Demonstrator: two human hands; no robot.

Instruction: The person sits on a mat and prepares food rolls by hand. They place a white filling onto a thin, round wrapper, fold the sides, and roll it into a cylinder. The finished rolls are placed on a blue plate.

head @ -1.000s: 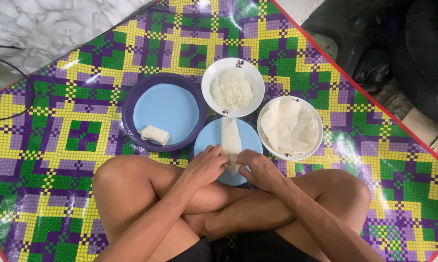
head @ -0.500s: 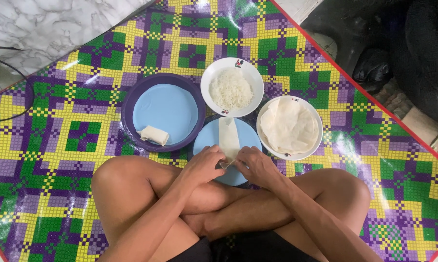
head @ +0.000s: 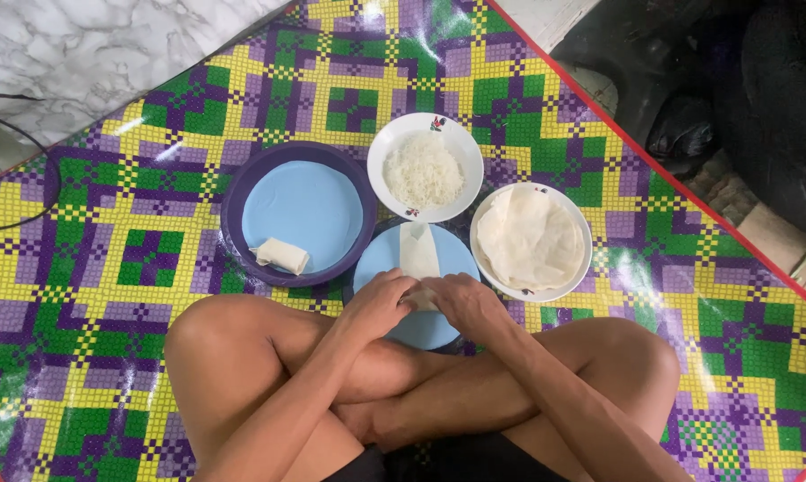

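Head view, pale folded wrapper (head: 418, 254), narrow strip, on blue plate (head: 457, 268)

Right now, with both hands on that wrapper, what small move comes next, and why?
Probably roll the wrapper onward, away from the body: both hands, left hand and right hand, pinch its near end on the light blue plate, while its far part lies flat, unrolled.

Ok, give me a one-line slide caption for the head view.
Left hand and right hand roll a white wrapper on a blue plate, beside rice bowl.
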